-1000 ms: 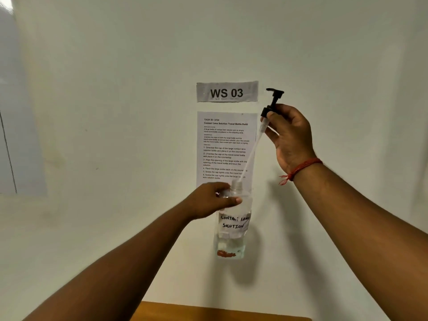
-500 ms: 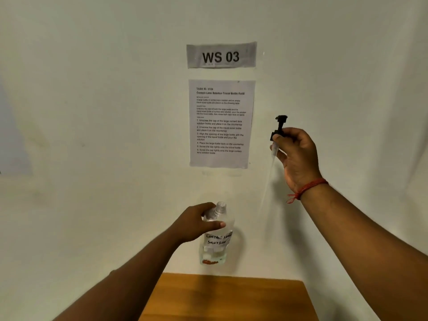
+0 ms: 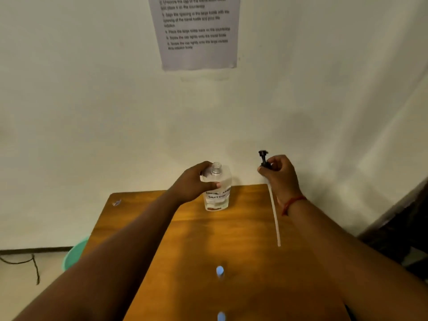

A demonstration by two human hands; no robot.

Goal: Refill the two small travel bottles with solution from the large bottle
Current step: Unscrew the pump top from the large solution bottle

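Note:
The large clear bottle point(image 3: 217, 193), hand-labelled "Contact Lens Solution", stands uncapped at the far edge of the wooden table point(image 3: 185, 251). My left hand point(image 3: 196, 181) grips its shoulder just below the open neck. To the right, my right hand point(image 3: 279, 174) pinches the black pump cap point(image 3: 263, 158), held above the table with its long white dip tube point(image 3: 274, 214) hanging down toward me. Two small travel bottles with blue caps point(image 3: 220, 271) point(image 3: 221, 316) stand nearer to me along the table's middle, clear bodies hard to make out.
A printed instruction sheet point(image 3: 196, 33) is taped on the white wall behind the table. A green tub point(image 3: 74, 253) sits on the floor left of the table, with a black cable point(image 3: 27, 262) beside it. Something dark stands at the right edge.
Both hands have come down from in front of the wall. The large bottle now stands on the table. The pump cap and tube are clear of the bottle, off to its right.

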